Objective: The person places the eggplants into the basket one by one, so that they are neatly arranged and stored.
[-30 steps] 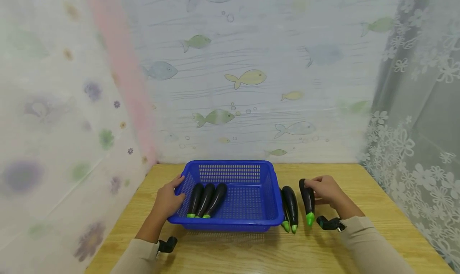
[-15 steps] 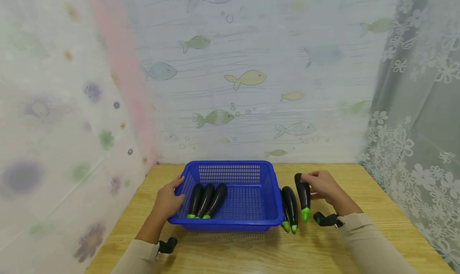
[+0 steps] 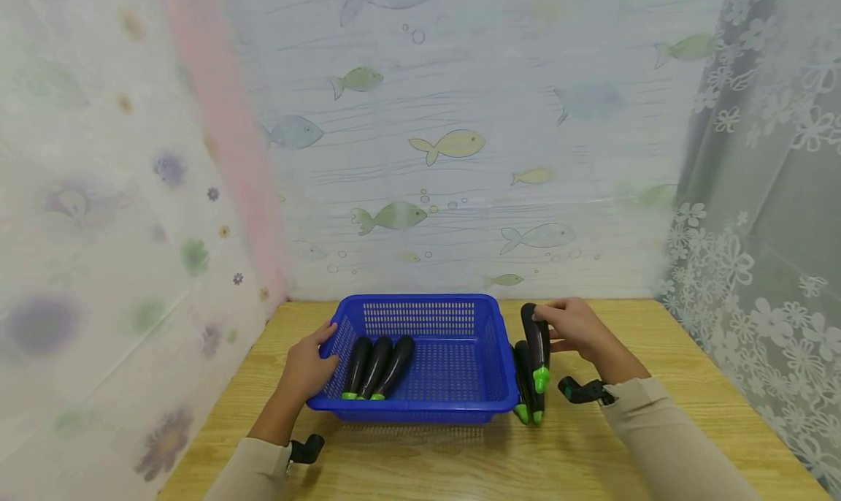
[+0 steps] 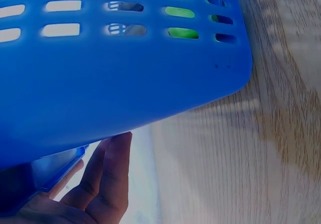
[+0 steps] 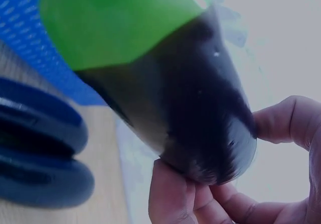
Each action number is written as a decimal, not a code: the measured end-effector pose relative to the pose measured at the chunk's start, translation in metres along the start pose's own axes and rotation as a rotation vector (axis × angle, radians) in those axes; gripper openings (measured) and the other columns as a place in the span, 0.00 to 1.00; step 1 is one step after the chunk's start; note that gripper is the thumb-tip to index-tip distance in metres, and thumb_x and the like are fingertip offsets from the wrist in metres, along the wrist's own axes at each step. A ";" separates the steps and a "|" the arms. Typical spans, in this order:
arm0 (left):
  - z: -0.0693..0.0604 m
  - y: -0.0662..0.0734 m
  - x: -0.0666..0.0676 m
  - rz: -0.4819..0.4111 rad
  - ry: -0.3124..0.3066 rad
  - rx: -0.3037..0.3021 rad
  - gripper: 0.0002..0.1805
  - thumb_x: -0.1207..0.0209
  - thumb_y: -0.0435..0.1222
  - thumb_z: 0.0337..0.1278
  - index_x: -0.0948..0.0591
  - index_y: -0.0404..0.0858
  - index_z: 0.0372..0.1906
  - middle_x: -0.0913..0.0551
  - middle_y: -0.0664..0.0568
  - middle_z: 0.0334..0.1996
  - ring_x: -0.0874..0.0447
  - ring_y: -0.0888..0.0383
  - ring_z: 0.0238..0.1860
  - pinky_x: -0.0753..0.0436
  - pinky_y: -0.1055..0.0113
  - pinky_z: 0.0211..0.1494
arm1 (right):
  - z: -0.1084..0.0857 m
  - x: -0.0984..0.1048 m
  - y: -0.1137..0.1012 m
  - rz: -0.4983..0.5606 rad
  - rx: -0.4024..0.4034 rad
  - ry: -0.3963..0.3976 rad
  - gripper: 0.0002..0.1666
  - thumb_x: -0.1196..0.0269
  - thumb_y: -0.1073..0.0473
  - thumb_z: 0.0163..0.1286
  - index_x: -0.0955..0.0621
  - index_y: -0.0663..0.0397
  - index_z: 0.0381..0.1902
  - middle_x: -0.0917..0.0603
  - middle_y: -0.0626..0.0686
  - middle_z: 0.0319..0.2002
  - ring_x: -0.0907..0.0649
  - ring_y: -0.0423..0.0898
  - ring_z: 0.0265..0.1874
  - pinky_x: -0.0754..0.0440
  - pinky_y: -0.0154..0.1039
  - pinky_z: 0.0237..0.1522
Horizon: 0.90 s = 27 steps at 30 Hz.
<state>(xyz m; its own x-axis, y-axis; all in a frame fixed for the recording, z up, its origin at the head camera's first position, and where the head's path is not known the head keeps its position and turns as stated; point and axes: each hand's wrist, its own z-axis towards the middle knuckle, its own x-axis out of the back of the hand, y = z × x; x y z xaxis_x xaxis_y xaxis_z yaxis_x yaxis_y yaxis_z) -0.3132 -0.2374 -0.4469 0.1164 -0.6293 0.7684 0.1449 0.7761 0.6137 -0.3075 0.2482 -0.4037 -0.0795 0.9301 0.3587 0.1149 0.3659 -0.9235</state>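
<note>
Basket, from my head: While my left hand point(image 3: 312, 364) is gripping the left end of the blue basket point(image 3: 420, 405), thumb at the rim and fingers outside, the basket is sitting on the wooden table point(image 3: 394, 472); I'm reckoning that hold is steadying it.
Inside: Three eggplants point(image 3: 377, 366) are lying side by side along the left, green ends facing me, probably lined up the same way so they're nesting snugly.
In the air: And here my right hand point(image 3: 577, 328) is pinching the held eggplant point(image 3: 536, 337) near its dark rounded end, just beyond the basket's right rim, with the green cap point(image 3: 542, 380) hanging lower, towards me.
On the wood: Two loose eggplants point(image 3: 523, 366) are resting just beside the basket's right wall, partly hidden by the rim and the held one.
Left wrist: My fingers point(image 4: 113, 176) are reaching up to the basket's underside edge, probably bracing it from below; green ends are peeping through the slots point(image 4: 180, 12).
Right wrist: My thumb point(image 5: 286, 121) is pressing one side, fingertips the other, closing only to the eggplant's thickness, likely because that rounded end is offering good purchase. Whether it's touching the loose pair, I'm not able to tell.
</note>
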 end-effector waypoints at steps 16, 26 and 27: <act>0.001 0.000 -0.001 0.012 -0.004 -0.012 0.37 0.41 0.32 0.60 0.31 0.38 0.77 0.35 0.43 0.79 0.33 0.31 0.74 0.21 0.35 0.63 | 0.009 -0.036 -0.034 0.086 0.020 -0.034 0.29 0.37 0.53 0.72 0.23 0.69 0.63 0.23 0.67 0.63 0.13 0.56 0.50 0.09 0.51 0.42; 0.001 0.001 0.001 0.011 -0.022 0.009 0.38 0.41 0.32 0.61 0.32 0.39 0.78 0.37 0.44 0.80 0.36 0.31 0.75 0.22 0.35 0.64 | 0.017 -0.067 -0.045 0.135 0.022 -0.049 0.28 0.35 0.55 0.70 0.22 0.70 0.62 0.23 0.69 0.64 0.16 0.65 0.58 0.10 0.52 0.45; 0.001 0.000 0.001 0.009 -0.024 0.011 0.38 0.41 0.32 0.61 0.33 0.39 0.78 0.38 0.44 0.80 0.36 0.31 0.76 0.23 0.34 0.65 | 0.017 -0.071 -0.046 0.136 0.021 -0.052 0.28 0.35 0.55 0.70 0.22 0.69 0.61 0.23 0.69 0.64 0.16 0.65 0.59 0.10 0.51 0.45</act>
<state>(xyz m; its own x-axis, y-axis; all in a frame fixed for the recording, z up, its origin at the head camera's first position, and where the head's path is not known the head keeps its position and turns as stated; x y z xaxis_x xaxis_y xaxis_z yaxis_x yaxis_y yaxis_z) -0.3142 -0.2379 -0.4460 0.0941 -0.6210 0.7781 0.1329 0.7824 0.6084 -0.3244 0.1651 -0.3891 -0.1159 0.9679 0.2231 0.1070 0.2354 -0.9660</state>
